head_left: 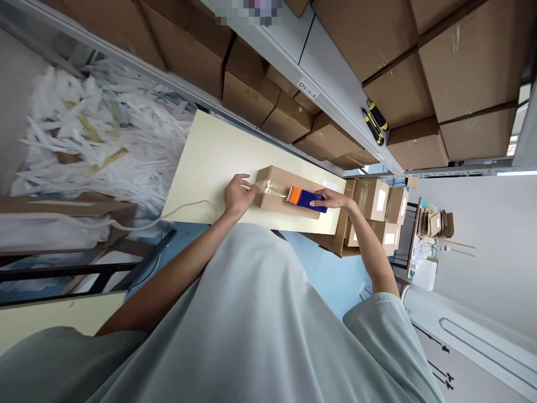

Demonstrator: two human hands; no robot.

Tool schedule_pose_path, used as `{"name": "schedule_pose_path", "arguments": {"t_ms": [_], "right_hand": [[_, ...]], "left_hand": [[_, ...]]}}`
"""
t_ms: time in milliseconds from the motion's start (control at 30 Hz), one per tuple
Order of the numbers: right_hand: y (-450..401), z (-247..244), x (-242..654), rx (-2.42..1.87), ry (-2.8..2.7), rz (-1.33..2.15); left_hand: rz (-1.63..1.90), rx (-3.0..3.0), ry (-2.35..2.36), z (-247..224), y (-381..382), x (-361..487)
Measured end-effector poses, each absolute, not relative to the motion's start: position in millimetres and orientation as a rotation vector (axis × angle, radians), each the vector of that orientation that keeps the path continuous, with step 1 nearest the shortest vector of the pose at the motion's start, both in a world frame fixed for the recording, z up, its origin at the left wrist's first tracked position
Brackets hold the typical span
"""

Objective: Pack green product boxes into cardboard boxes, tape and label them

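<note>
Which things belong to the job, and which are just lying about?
In the job: carton; clear tape on it; tape dispenser in right hand; left hand at carton's end.

Seemingly lying about: two tools on the shelf; white strips; pale cord.

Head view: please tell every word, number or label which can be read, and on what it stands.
"D2-5-6" (partly blurred, uncertain): label on shelf edge.
White labels on stacked cartons: too small to read.
Tape dispenser, white paper: no readable text.

I'm remotely viewing a packing room: blue-and-orange plastic tape dispenser (305,199), grey metal shelves (331,67) stacked with brown cardboard boxes (398,89).
</note>
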State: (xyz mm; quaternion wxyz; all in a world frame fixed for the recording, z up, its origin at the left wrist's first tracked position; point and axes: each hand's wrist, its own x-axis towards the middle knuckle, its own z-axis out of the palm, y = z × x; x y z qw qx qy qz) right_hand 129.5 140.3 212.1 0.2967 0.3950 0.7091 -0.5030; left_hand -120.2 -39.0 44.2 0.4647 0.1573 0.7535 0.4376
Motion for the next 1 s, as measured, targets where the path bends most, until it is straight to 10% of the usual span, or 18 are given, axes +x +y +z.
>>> {"name": "schedule_pose_path", "arguments": {"t_ms": [1000], "right_hand": [[187.0, 146.4, 182.2, 0.579, 1.793, -1.892]], "left_hand": [[1.138, 0.295, 2.222, 44.1, -11.2, -79.3]]}}
